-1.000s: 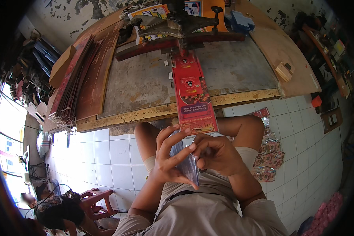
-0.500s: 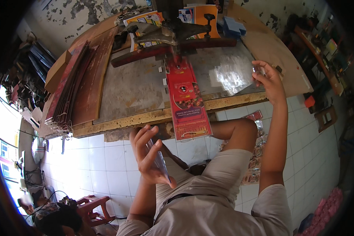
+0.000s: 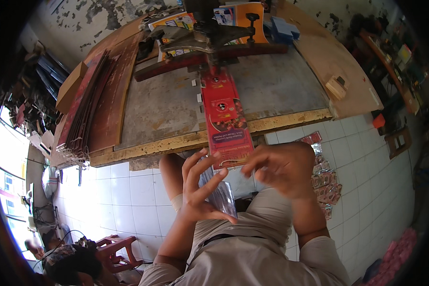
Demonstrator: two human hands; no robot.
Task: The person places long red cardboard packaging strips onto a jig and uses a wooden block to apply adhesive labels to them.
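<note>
My left hand [image 3: 200, 188] is closed round a stack of clear plastic sleeves [image 3: 221, 198], held tilted above my lap. Close by on the right is my right hand [image 3: 286, 171], fingers bent and smeared by motion; whether anything thin is in them cannot be made out. Between and beyond the hands lies a long strip of red printed cardboard packaging [image 3: 227, 126]. Its far end sits under a dark metal clamp [image 3: 212, 40] with a red crossbar, and its near end hangs over the worktable's front edge.
The worktable [image 3: 162, 105] has a worn yellowish front edge. Dark red boards [image 3: 88, 100] lean in a stack at its left, and a small wooden block [image 3: 337, 87] rests at right. Printed packs [image 3: 326, 186] lie on the tiled floor; a red stool [image 3: 119, 252] stands lower left.
My right hand has come from the table's right side down beside my left hand. The shiny clear plastic that lay under it there is gone from the tabletop. My left hand has shifted slightly right.
</note>
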